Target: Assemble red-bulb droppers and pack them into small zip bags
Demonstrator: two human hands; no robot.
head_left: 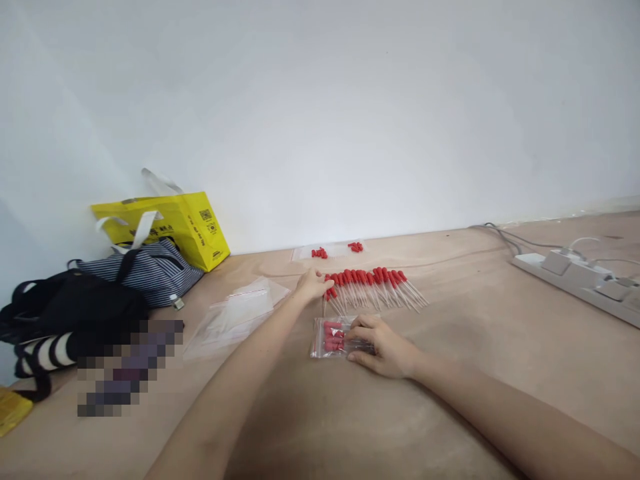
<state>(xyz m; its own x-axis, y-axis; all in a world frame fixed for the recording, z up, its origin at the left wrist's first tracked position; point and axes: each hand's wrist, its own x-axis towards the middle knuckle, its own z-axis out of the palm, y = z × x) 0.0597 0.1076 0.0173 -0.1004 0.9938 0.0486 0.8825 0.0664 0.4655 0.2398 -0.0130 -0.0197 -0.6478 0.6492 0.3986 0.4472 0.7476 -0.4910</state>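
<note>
A long row of red-tipped clear sticks (pixel 377 277) lies across the middle of the table, red ends pointing away from me. At the row's left end, my left hand (pixel 314 285) has its fingers bent around the red tips; whether it grips one cannot be made out. Nearer to me lies a small clear zip bag (pixel 318 339) with several red-tipped sticks inside, red ends to the left. My right hand (pixel 375 345) rests on the bag's right part, fingers apart and curved over it.
Clear plastic bags (pixel 240 312) lie left of my left forearm. Behind the row, small red pieces (pixel 319 253) sit on clear plastic by the wall. A yellow bag (pixel 200 230), striped bag (pixel 155 270) and black bag (pixel 95 310) stand left; a white power strip (pixel 575 280) lies right.
</note>
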